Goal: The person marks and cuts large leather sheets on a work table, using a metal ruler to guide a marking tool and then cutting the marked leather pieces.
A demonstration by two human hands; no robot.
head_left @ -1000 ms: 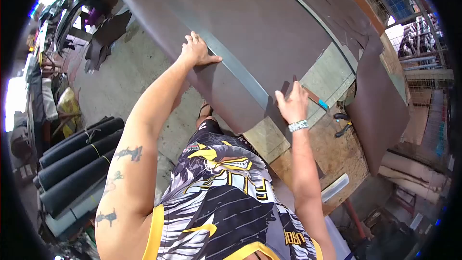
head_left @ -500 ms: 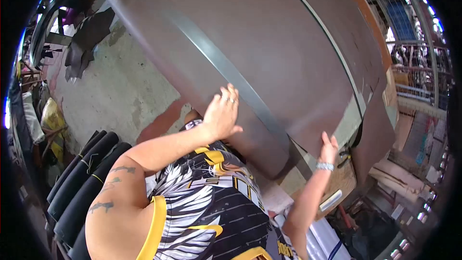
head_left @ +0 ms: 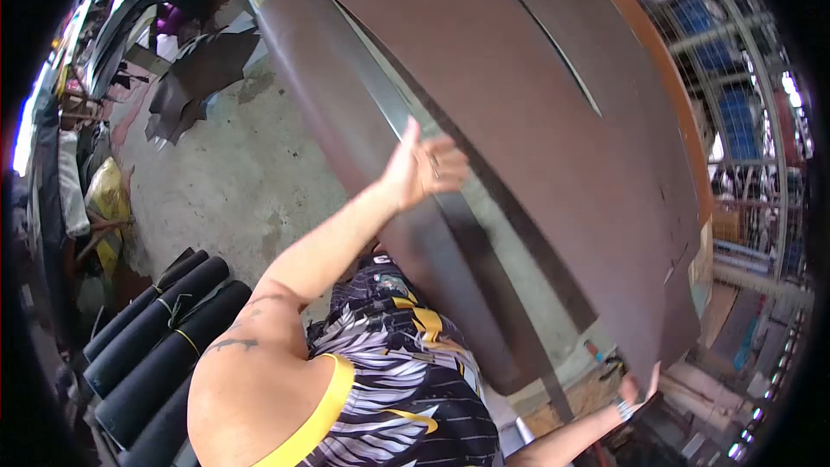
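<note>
A large brown leather-like sheet (head_left: 553,164) covers most of the table. A long metal straightedge (head_left: 377,86) lies along the edge of a narrower brown piece (head_left: 320,69) on the side nearer me. My left hand (head_left: 425,171) is over the straightedge, its thumb raised and apart from the fingers, with nothing held; a ring shows on one finger. At the lower right, my right hand (head_left: 638,391) is at the big sheet's near corner and appears to grip its edge, though blur partly hides the fingers. A thin dark strip (head_left: 519,216) runs beside the big sheet.
A dark-handled tool (head_left: 610,365) lies at the table's near end, close to my right hand. Several black rolls (head_left: 164,363) stand at the lower left. Dark scraps (head_left: 199,86) lie on the concrete floor (head_left: 233,173). Metal racking (head_left: 752,104) stands along the right.
The big sheet has shifted right along with my right hand, baring a strip of pale table beside the straightedge. My left hand has turned thumb-up and moved slightly right.
</note>
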